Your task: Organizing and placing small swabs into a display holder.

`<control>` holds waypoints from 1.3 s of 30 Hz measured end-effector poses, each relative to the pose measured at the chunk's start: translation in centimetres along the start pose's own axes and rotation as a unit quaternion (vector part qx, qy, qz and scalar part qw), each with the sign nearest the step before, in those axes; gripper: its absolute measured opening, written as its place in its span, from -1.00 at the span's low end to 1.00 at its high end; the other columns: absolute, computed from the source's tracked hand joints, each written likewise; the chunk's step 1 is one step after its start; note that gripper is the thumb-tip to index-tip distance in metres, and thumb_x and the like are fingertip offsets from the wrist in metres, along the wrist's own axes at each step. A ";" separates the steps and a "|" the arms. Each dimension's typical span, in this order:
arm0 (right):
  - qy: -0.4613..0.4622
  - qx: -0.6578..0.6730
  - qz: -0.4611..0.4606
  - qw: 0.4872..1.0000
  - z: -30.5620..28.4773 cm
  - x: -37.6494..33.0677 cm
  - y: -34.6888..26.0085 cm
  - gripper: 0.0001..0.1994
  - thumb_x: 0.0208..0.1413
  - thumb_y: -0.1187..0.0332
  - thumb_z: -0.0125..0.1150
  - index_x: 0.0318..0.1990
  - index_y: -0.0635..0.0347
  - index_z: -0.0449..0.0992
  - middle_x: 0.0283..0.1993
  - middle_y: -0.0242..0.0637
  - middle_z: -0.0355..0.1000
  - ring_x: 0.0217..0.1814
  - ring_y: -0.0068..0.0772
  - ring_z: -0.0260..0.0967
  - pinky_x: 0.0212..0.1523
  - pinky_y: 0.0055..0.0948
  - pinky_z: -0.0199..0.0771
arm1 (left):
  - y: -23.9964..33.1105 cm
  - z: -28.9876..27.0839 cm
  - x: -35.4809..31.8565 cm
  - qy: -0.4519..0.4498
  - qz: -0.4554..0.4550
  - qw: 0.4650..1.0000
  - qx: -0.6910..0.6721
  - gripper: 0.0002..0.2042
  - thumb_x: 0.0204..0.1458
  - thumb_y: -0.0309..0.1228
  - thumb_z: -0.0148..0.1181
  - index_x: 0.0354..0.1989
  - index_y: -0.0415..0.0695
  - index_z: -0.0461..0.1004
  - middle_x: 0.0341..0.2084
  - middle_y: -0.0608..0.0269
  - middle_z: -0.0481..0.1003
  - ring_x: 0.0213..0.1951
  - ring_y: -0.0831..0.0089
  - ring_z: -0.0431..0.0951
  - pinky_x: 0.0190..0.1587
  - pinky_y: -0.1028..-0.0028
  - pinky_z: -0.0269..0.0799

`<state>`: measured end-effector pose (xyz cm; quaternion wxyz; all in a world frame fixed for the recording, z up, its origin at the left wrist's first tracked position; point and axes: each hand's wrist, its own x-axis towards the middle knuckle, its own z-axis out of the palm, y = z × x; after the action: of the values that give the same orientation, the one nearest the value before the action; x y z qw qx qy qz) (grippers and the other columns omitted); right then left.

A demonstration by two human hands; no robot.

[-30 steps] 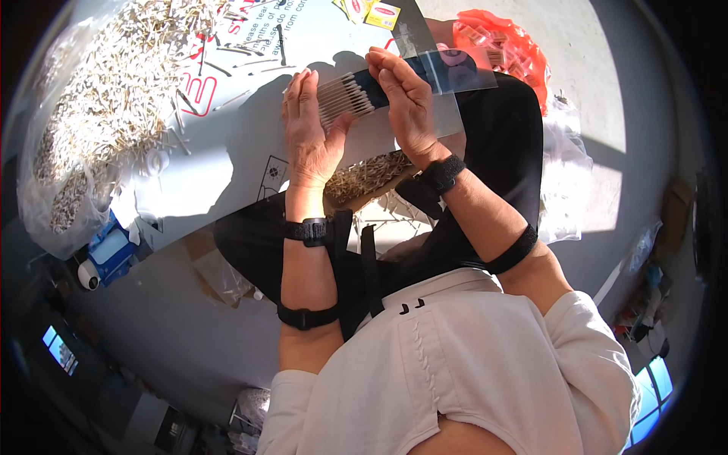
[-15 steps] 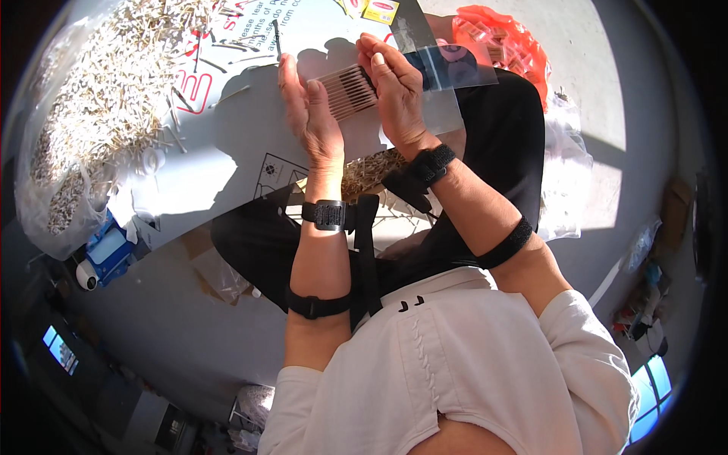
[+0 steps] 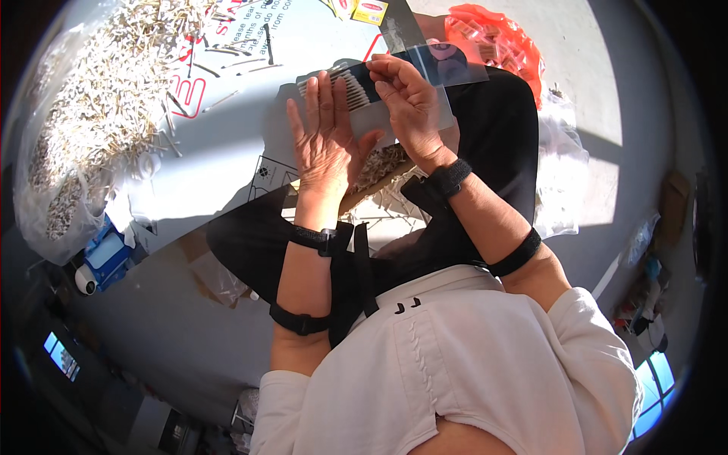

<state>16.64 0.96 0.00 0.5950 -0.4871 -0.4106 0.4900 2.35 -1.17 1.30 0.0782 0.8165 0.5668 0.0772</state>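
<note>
My left hand [image 3: 326,148] lies with its fingers stretched out over a flat row of thin pale sticks [image 3: 353,92] on the board. The sticks lie side by side, and part of the row is hidden under my fingers. Just right of the row, my right hand [image 3: 409,102] has thumb and forefinger brought together at the edge of a dark patch; what they pinch is too small to make out. A clear plastic sleeve [image 3: 470,64] lies beyond my right hand.
A big clear bag spills a heap of sticks [image 3: 106,98] across the white printed board [image 3: 220,144] on the left. Loose dark sticks [image 3: 235,51] and a yellow packet [image 3: 370,11] lie farther back. A red plastic bag [image 3: 500,45] holds bundles at right. More sticks [image 3: 394,205] lie between my legs.
The row of sticks, held upright between both palms before, is now lower and flatter on the board. My left hand has turned palm down over it; my right fingers have drawn into a pinch.
</note>
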 end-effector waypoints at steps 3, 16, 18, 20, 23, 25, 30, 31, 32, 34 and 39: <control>-0.005 -0.009 -0.044 0.999 0.2 0.7 0.3 -0.74 0.29 0.56 -0.03 0.09 0.35 0.43 0.15 -0.25 0.39 0.20 -0.51 0.32 0.25 -0.53 0.30 | -0.6 0.0 0.4 -0.013 0.019 1.000 0.000 -0.13 0.10 0.14 0.04 0.41 -0.25 -0.06 0.43 -0.07 -0.14 0.47 0.09 -0.20 0.42 -0.01 -0.34; 0.009 -0.018 -0.084 0.996 2.8 2.1 1.7 -0.71 0.35 0.41 -0.07 0.12 0.33 0.42 0.20 -0.22 0.37 0.24 -0.47 0.29 0.27 -0.54 0.26 | -0.5 1.4 4.3 0.219 -0.119 0.832 -0.495 -0.23 0.28 0.12 -0.27 0.38 -0.37 -0.04 0.39 -0.22 -0.05 0.42 0.03 -0.05 0.40 0.21 -0.12; 0.014 -0.004 -0.072 0.997 2.6 2.3 1.8 -0.71 0.35 0.41 -0.06 0.13 0.34 0.42 0.19 -0.22 0.38 0.23 -0.46 0.31 0.27 -0.53 0.28 | -0.6 1.2 4.3 0.218 -0.123 0.813 -0.526 -0.25 0.28 0.10 -0.23 0.38 -0.37 -0.03 0.39 -0.20 -0.05 0.42 0.05 -0.05 0.40 0.21 -0.13; 0.018 0.010 -0.060 0.998 2.3 2.4 1.6 -0.70 0.34 0.42 -0.05 0.13 0.35 0.42 0.18 -0.21 0.39 0.22 -0.45 0.33 0.27 -0.52 0.29 | -1.1 1.1 4.1 0.217 -0.128 0.793 -0.555 -0.26 0.28 0.08 -0.19 0.38 -0.36 -0.02 0.39 -0.17 -0.04 0.43 0.08 -0.05 0.41 0.21 -0.13; 0.034 0.018 -0.048 0.998 1.2 2.3 0.7 -0.72 0.31 0.46 -0.01 0.10 0.37 0.44 0.06 -0.22 0.46 0.13 -0.46 0.40 0.21 -0.52 0.35 | -2.7 0.2 2.4 0.210 -0.116 0.829 -0.505 -0.27 0.21 -0.01 0.02 0.40 -0.24 -0.01 0.42 -0.05 -0.05 0.44 0.13 -0.07 0.41 0.15 -0.16; 0.029 0.024 -0.017 0.999 -0.1 1.8 -0.2 -0.75 0.30 0.48 0.00 0.05 0.38 0.46 0.02 -0.25 0.48 0.08 -0.48 0.42 0.18 -0.53 0.38 | -3.1 -0.7 1.4 0.170 -0.054 0.924 -0.337 -0.25 0.18 -0.01 0.06 0.41 -0.22 -0.03 0.42 -0.04 -0.05 0.44 0.12 -0.07 0.42 0.14 -0.17; 0.015 -0.140 0.039 0.989 -2.3 0.4 -1.3 -0.93 0.14 0.53 0.18 -0.23 0.28 0.53 -0.20 -0.38 0.48 -0.21 -0.56 0.46 -0.22 -0.54 0.48 | -1.4 -1.5 0.6 0.027 0.052 0.997 -0.051 -0.13 0.05 0.07 0.15 0.44 -0.07 -0.09 0.44 0.07 -0.12 0.45 0.13 -0.12 0.41 -0.01 -0.25; 0.014 -0.140 0.038 0.989 -2.3 0.1 -1.6 -0.93 0.14 0.53 0.18 -0.23 0.28 0.53 -0.20 -0.38 0.48 -0.21 -0.56 0.46 -0.22 -0.54 0.48 | -1.3 -1.1 0.6 0.016 0.049 0.998 -0.032 -0.11 0.02 0.10 0.16 0.43 -0.09 -0.07 0.44 0.08 -0.09 0.45 0.16 -0.11 0.41 -0.02 -0.26; -0.016 -0.227 -0.003 0.974 -2.4 -0.3 -1.8 -0.95 0.10 0.53 0.21 -0.28 0.23 0.54 -0.25 -0.36 0.46 -0.25 -0.45 0.47 -0.26 -0.48 0.47 | -1.3 -0.8 0.4 0.018 0.049 0.998 -0.032 -0.11 0.02 0.10 0.16 0.43 -0.09 -0.07 0.44 0.08 -0.09 0.45 0.16 -0.11 0.41 -0.02 -0.26; -0.045 -0.314 -0.045 0.947 -2.4 -0.7 -2.0 -0.95 0.05 0.53 0.24 -0.32 0.18 0.55 -0.30 -0.33 0.43 -0.29 -0.34 0.48 -0.29 -0.43 0.46 | -1.2 -0.3 0.2 0.025 0.035 0.998 -0.041 -0.07 -0.04 0.09 0.24 0.42 -0.11 -0.04 0.43 0.08 -0.05 0.44 0.17 -0.07 0.42 -0.02 -0.26; -0.076 -0.387 -0.131 0.910 -2.4 -1.1 -1.5 -0.94 0.01 0.49 0.24 -0.34 0.12 0.55 -0.35 -0.28 0.38 -0.28 -0.13 0.45 -0.31 -0.28 0.47 | -1.1 0.2 0.3 0.032 0.037 0.998 -0.034 -0.08 -0.04 0.09 0.23 0.42 -0.12 -0.03 0.42 0.09 -0.03 0.44 0.18 -0.06 0.41 -0.03 -0.25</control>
<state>19.02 -0.66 0.96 0.3857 -0.5821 -0.6723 0.2458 1.52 -0.49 0.85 0.0847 0.8308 0.5355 0.1256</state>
